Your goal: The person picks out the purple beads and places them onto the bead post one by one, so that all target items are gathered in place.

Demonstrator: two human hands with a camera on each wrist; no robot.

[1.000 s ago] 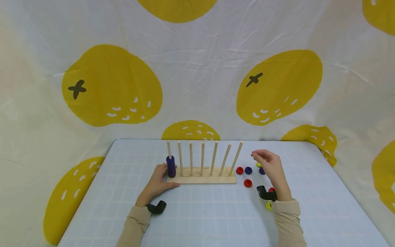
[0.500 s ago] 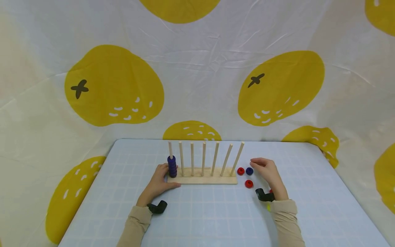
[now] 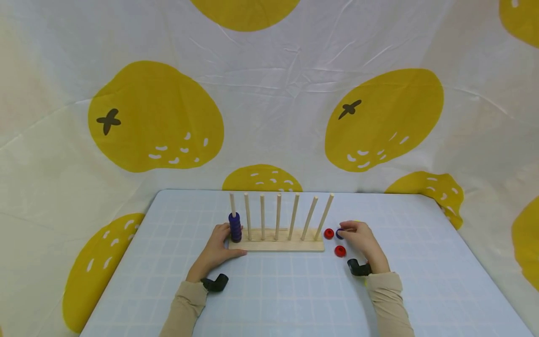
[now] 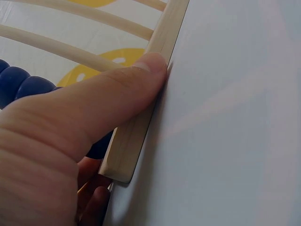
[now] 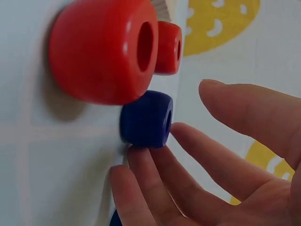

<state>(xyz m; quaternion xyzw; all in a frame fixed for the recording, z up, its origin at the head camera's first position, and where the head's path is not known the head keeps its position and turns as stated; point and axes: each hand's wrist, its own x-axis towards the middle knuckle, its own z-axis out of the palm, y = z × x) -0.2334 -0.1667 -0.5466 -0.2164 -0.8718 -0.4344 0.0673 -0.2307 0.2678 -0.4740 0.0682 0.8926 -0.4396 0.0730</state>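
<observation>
A wooden peg stand (image 3: 275,246) with several upright pegs sits on the table. My left hand (image 3: 215,247) grips its left end, the thumb along the front edge and the fingers behind. Dark blue beads (image 3: 235,228) are stacked on the leftmost peg. To the right of the stand, my right hand (image 3: 361,238) is at a loose blue bead (image 5: 143,120). In the right wrist view its fingertips are right at the bead's side, while the thumb stands apart from it. Two red beads, one near (image 5: 94,52) and one farther (image 5: 167,49), lie beside the blue one.
A yellow-green bead (image 3: 365,282) shows partly under the right sleeve. Another blue bead (image 5: 115,218) peeks in at the bottom of the right wrist view. Behind the table hangs a fruit-patterned cloth (image 3: 269,117).
My right hand has come down and slightly left to the loose blue bead, its fingers now overlapping it in the head view. My left hand stays on the stand.
</observation>
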